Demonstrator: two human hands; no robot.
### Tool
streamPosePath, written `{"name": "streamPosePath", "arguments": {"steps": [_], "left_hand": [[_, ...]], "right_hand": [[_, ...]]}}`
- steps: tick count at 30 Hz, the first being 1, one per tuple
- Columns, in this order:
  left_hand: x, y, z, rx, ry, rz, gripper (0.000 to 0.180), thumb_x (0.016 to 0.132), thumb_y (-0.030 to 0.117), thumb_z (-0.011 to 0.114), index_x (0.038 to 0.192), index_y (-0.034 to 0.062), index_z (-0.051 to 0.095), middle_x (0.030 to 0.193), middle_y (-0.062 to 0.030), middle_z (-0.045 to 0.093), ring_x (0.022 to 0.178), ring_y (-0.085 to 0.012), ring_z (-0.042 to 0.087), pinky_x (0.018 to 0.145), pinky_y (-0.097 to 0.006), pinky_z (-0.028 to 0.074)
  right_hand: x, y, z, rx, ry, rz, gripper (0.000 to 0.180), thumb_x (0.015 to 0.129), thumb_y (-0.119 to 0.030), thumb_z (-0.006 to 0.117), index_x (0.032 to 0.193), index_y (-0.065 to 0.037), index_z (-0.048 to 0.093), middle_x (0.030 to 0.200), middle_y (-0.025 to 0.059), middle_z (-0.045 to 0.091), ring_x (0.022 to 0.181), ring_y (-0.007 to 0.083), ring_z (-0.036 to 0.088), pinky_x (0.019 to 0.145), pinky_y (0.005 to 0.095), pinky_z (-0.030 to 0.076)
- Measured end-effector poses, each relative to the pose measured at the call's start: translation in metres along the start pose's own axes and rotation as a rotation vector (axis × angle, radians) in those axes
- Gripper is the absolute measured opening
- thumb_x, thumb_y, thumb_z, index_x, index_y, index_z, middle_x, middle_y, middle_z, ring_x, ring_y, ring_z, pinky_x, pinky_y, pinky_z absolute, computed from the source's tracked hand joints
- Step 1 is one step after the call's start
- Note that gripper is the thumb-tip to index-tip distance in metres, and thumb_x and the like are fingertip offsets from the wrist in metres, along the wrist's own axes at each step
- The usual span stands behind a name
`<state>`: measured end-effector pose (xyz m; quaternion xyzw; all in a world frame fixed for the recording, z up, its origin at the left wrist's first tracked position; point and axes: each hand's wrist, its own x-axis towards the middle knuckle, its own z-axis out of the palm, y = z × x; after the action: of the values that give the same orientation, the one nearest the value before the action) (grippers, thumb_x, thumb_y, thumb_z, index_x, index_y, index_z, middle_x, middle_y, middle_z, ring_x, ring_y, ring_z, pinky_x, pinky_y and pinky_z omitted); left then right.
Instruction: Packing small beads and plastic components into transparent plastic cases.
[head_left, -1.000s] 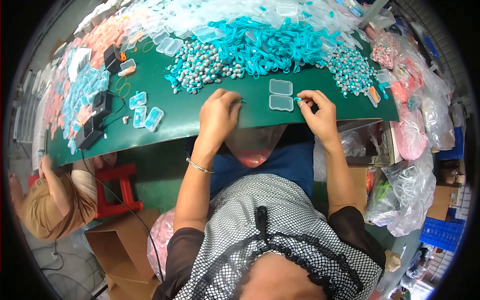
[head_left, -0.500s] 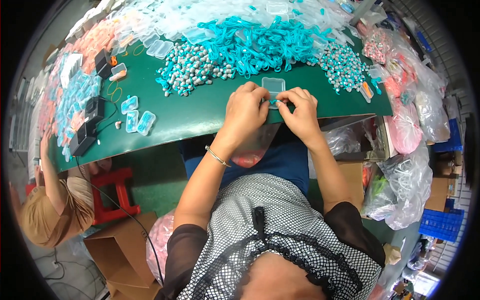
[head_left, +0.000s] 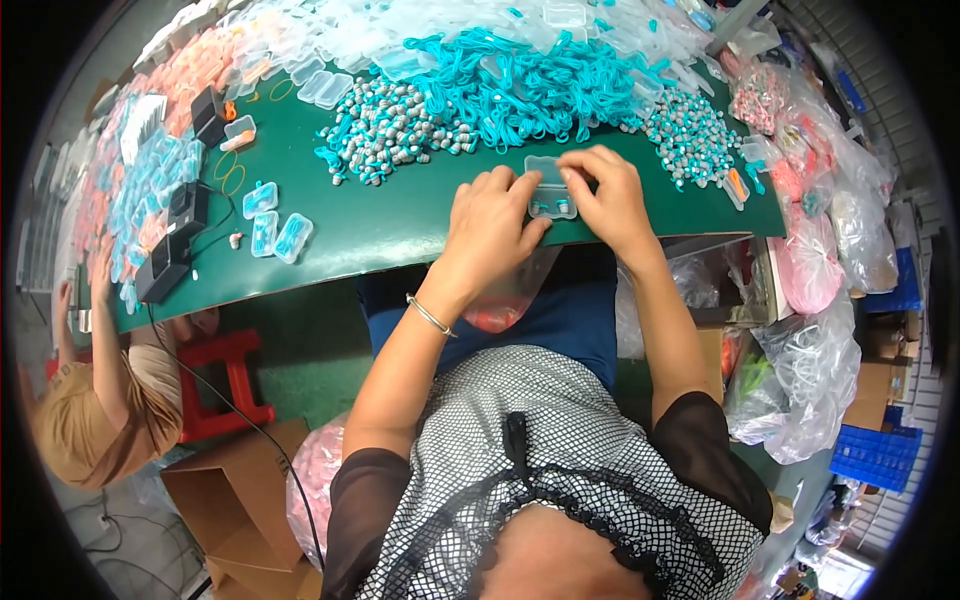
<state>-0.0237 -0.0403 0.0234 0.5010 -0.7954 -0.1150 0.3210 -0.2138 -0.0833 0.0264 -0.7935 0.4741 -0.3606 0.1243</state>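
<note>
Cords (head_left: 535, 90), heaped beyond; plugs (head_left: 385, 130), either side. Case (head_left: 541, 165), open, partly covered: left hand (head_left: 490, 225), thumb and forefinger apart; right hand (head_left: 612, 205) alongside, grip unclear.

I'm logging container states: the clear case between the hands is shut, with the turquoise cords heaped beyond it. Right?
Not shut: the head view shows the clear case between the left hand and right hand open. The turquoise cords are indeed heaped beyond it.
</note>
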Motion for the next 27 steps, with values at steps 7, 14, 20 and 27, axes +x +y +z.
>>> {"name": "streamPosePath", "arguments": {"steps": [7,14,20,27], "left_hand": [[-0.010,-0.003,-0.007,0.018,-0.061,-0.027,0.043,0.078,0.026,0.077,0.116,0.0080,0.064,0.095,-0.0112,0.057,0.094,-0.0313,0.057,0.079,-0.043,0.044],[-0.023,-0.011,-0.019,-0.043,-0.030,-0.067,0.040,0.074,0.023,0.079,0.109,0.0076,0.066,0.096,-0.0109,0.059,0.097,-0.0312,0.058,0.083,-0.043,0.045],[-0.026,-0.019,-0.020,-0.123,-0.022,-0.087,0.043,0.071,0.023,0.081,0.109,0.0077,0.066,0.097,-0.0106,0.060,0.098,-0.0318,0.058,0.085,-0.044,0.045],[-0.024,-0.023,-0.017,-0.196,-0.033,-0.111,0.046,0.067,0.022,0.084,0.107,0.0075,0.067,0.093,-0.0087,0.061,0.096,-0.0304,0.059,0.084,-0.043,0.045]], "right_hand": [[0.048,0.015,0.029,-0.507,0.168,-0.121,0.023,0.080,-0.018,0.075,0.101,-0.014,0.070,0.094,0.0051,0.065,0.092,0.0264,0.063,0.078,0.0408,0.046],[0.040,0.026,0.026,-0.376,0.142,-0.063,0.020,0.077,-0.015,0.076,0.096,-0.013,0.070,0.091,0.0048,0.066,0.089,0.0251,0.064,0.078,0.0421,0.044],[0.011,-0.005,-0.005,0.187,0.004,-0.047,0.020,0.080,-0.006,0.072,0.100,-0.005,0.069,0.091,0.0106,0.068,0.073,0.0246,0.065,0.064,0.0348,0.052],[-0.008,-0.027,-0.006,-0.040,-0.174,-0.281,0.012,0.079,-0.006,0.069,0.091,-0.009,0.069,0.091,0.0044,0.065,0.088,0.0245,0.061,0.082,0.0386,0.043]]}}
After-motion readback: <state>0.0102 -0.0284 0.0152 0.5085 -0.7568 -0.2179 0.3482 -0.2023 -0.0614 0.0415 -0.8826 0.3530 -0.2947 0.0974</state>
